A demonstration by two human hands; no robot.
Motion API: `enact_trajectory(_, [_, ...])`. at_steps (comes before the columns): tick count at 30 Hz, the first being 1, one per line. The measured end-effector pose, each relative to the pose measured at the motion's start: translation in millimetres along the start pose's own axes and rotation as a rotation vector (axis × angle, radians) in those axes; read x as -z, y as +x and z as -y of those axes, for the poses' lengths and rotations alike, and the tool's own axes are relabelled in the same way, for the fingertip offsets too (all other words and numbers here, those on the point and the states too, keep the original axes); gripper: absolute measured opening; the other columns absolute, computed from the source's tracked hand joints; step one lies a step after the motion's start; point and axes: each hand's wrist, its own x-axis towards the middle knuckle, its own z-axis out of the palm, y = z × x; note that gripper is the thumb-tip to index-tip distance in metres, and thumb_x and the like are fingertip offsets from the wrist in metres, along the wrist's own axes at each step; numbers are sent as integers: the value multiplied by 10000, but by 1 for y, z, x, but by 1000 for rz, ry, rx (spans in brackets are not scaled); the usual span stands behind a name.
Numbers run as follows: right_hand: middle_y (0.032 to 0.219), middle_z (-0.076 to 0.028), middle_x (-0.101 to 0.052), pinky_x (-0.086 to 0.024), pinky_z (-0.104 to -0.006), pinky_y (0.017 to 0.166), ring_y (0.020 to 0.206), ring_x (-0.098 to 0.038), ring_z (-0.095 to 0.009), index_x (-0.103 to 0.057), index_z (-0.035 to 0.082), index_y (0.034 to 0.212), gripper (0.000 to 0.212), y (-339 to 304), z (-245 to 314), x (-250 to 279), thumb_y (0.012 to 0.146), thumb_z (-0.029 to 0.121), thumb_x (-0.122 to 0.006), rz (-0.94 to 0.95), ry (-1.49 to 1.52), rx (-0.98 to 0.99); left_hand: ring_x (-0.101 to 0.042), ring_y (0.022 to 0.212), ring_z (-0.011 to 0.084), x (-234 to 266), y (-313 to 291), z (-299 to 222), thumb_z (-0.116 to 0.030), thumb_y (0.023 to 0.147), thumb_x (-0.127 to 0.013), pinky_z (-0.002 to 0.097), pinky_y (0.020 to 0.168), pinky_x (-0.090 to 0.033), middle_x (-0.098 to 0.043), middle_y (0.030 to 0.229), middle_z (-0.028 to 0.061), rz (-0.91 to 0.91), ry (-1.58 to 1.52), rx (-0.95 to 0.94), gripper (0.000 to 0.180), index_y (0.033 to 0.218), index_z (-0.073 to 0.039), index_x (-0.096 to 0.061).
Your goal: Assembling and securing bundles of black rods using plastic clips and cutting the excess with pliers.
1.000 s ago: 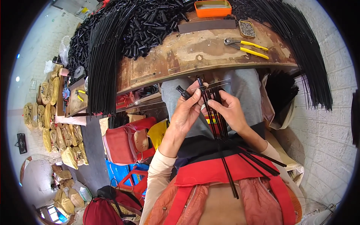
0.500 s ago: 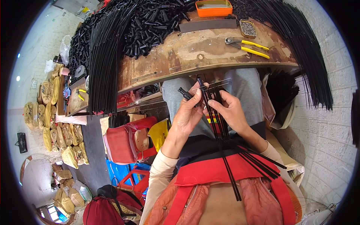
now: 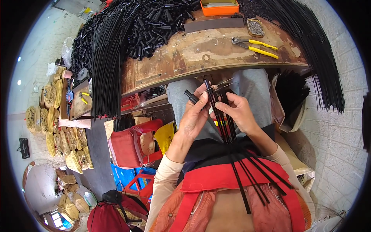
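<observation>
Over my lap, my left hand (image 3: pixel 195 116) is closed around a short black plastic tube with a ridged end (image 3: pixel 192 97), its thumb pressing the tube near the rods. My right hand (image 3: pixel 240 112) pinches several thin black rods (image 3: pixel 228 133), which look like umbrella ribs, between thumb and fingers. The rods run down from the fingers and fan out over my red apron (image 3: pixel 216 176). At their upper ends, a thin metal wire (image 3: pixel 226 82) sticks out to the right, beside an upright black tube end (image 3: pixel 207 83). The fingers hide how the rods and wire join.
On the wooden bench (image 3: pixel 185 58) ahead lie yellow-handled pliers (image 3: pixel 257 48), a small tin of metal bits (image 3: pixel 255 28) and an orange box (image 3: pixel 219 7). Black tubes (image 3: pixel 154 33) are heaped at left. Rod bundles hang over the bench edge at left (image 3: pixel 106 73) and right (image 3: pixel 320 58).
The rods' lower ends have spread apart across the apron, and one has swung slightly right. The wire has shifted a little and tilts up more. Both hands keep nearly the same place and grip.
</observation>
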Motion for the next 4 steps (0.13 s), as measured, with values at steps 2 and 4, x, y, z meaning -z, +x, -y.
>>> enact_trajectory(2, [870,-60,-689,-500,-209,628,763,-679,-108,-628,-12,1044,175,0,-1,1,938,125,-640,-16,6,11,-607,990,129,9,2,2,-266,966,-609,281,862,-487,-645,1154,43,40,-24,63,404,1313,-72,-537])
enact_trajectory(4, [902,-69,-697,-509,-218,634,761,-682,-115,-633,5,1063,192,0,-1,2,935,147,-652,11,-17,34,-584,1056,131,13,3,-1,-270,957,-625,289,919,-461,-639,1181,58,110,-36,133,500,1389,-76,-464])
